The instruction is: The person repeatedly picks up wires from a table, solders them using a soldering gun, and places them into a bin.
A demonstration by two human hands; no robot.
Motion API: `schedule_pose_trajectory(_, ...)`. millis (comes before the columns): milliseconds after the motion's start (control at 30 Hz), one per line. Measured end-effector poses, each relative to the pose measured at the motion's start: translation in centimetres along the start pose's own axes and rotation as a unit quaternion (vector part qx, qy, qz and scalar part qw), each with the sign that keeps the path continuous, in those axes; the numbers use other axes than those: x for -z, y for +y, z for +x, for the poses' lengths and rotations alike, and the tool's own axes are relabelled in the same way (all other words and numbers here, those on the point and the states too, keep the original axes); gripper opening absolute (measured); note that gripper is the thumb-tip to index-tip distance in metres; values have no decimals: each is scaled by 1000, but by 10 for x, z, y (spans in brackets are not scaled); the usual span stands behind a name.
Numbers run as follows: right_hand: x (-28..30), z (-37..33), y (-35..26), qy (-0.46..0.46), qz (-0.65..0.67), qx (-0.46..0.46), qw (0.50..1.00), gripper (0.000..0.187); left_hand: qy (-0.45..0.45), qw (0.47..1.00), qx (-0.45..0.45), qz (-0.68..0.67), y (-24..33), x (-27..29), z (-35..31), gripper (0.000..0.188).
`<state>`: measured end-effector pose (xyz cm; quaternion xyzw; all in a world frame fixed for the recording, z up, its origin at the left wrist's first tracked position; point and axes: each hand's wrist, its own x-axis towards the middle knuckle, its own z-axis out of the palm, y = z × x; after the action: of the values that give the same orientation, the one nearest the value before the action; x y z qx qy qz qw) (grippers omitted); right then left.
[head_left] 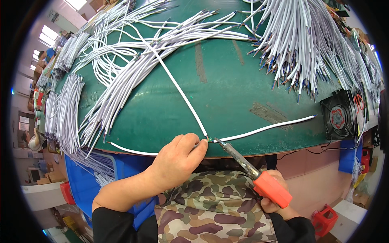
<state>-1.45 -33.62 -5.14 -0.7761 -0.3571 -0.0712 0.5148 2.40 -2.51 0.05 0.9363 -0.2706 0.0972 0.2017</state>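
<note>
While the green table [227,81] fills most of what I see, heaps of white wires cover its far side: one big pile [312,44] at the upper right with bare ends pointing toward me, another long bundle [133,77] sweeping across the left. A blue bin [97,178] sits under the table edge on my left, and a small black fan [339,115] stands at the right edge. My camouflage apron [210,210] lies across my lap. My left hand [178,160] is closed in a pinch on a tiny green board [210,139] at the near table edge, where thin white wires [182,95] meet. My right hand [279,202] is wrapped around the orange handle of a soldering iron [251,170], whose tip touches that board
</note>
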Motion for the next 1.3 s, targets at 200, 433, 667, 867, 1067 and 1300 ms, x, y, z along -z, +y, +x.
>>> schedule_pose_trajectory(200, -1, 1, 3, 39, 12, 22, 999, 54, -5, 1000, -3, -5, 1, 2, 4, 29)
schedule_pose_trajectory(433, 6, 11, -6, 56, 14, 24, 998, 49, -32, 999, 15, 20, 6, 17, 19, 29)
schedule_pose_trajectory(667, 24, 17, -22, 146, 0, -24, 989, 40, -95, 987, -123, 43, -12, 28, 59, 22)
schedule_pose_trajectory(867, 42, -8, -13, 207, 15, -55, 977, 46, -432, 890, -145, -1, -24, 65, 95, 15)
schedule_pose_trajectory(1067, 69, -13, -14, 344, 37, -59, 936, 70, -667, 713, -48, -210, -36, 148, 123, 28)
schedule_pose_trajectory(1300, 119, 24, -40, 368, -33, 23, 929, 77, 51, 809, 166, -561, -48, 224, 99, 24)
